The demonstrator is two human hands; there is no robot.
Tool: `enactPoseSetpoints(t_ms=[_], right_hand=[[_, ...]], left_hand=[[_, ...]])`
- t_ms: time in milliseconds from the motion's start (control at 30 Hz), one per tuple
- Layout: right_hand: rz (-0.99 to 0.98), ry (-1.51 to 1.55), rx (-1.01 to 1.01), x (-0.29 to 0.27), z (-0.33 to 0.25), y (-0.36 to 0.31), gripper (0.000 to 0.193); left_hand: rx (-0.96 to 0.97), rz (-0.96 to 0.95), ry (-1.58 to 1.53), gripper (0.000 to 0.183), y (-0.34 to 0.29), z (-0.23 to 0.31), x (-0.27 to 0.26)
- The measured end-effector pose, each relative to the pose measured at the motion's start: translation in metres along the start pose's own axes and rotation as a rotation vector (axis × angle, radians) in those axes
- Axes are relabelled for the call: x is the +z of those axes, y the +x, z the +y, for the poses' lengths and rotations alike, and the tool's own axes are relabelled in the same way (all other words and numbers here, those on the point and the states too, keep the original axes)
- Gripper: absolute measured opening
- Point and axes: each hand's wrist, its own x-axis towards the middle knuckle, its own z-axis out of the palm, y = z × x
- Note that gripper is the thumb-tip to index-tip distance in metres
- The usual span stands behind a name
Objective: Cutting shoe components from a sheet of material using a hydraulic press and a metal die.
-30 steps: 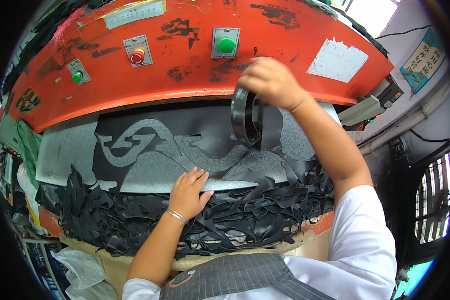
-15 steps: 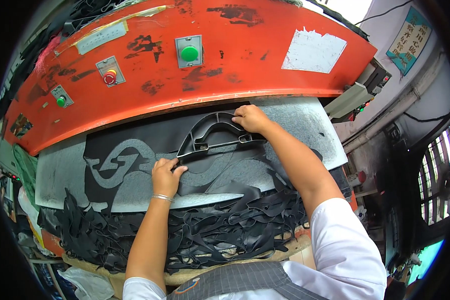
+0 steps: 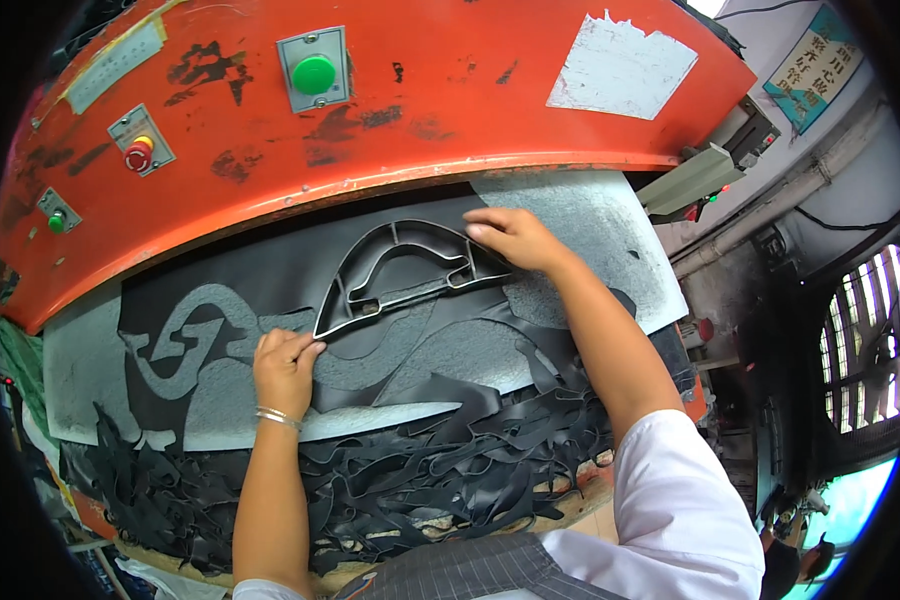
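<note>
A curved metal cutting die (image 3: 395, 238), arch-shaped with thin walls and inner braces, lies on a black leather-like sheet (image 3: 260, 262). My left hand (image 3: 287, 372), with a bracelet at its wrist, pinches the die's pointed left end between thumb and fingers. At the die's upper right edge is my right hand (image 3: 518, 240); its fingers are stretched out and the thumb is near or on the rim. Curved cut-outs in the sheet show the pale grey cutting board (image 3: 570, 215) underneath.
An orange machine beam (image 3: 420, 130) spans the far side of the board, carrying a green button (image 3: 313, 75) and a red knob (image 3: 139, 153). Black offcut strips (image 3: 420, 450) are heaped along the near edge. A grey machine bracket (image 3: 705, 172) juts out at right.
My view has shifted, bringing the beam and board to a different angle. The fingers of my right hand have straightened at the die's edge. My left hand keeps its pinch on the die's tip.
</note>
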Motion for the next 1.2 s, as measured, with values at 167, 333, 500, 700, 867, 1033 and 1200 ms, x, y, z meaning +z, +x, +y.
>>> enactPoseSetpoints(t_ms=[167, 333, 500, 700, 867, 1033, 1200], right_hand=[[-0.216, 0.004, -0.106, -0.026, 0.013, -0.046, 0.085], [-0.195, -0.149, -0.088, -0.009, 0.006, -0.054, 0.077], [-0.162, -0.171, -0.144, -0.011, 0.015, -0.057, 0.067], [-0.160, -0.224, -0.223, -0.011, 0.024, -0.044, 0.059], [-0.162, -0.206, -0.176, -0.012, 0.021, -0.042, 0.062], [-0.198, -0.173, -0.164, -0.014, 0.030, -0.043, 0.064], [-0.259, -0.148, -0.120, -0.016, 0.031, -0.042, 0.064]], left_hand=[[-0.011, -0.017, 0.034, 0.014, 0.003, 0.006, -0.001], [-0.045, -0.020, 0.052, 0.014, 0.002, 0.010, -0.001], [-0.050, -0.004, 0.027, 0.014, -0.002, 0.010, 0.003], [-0.024, 0.008, 0.021, 0.013, 0.000, 0.008, 0.005], [0.009, 0.031, 0.036, 0.013, 0.001, 0.007, 0.008], [0.074, 0.023, 0.040, 0.015, 0.000, 0.007, 0.008], [0.078, 0.010, 0.042, 0.017, 0.000, 0.006, 0.008]])
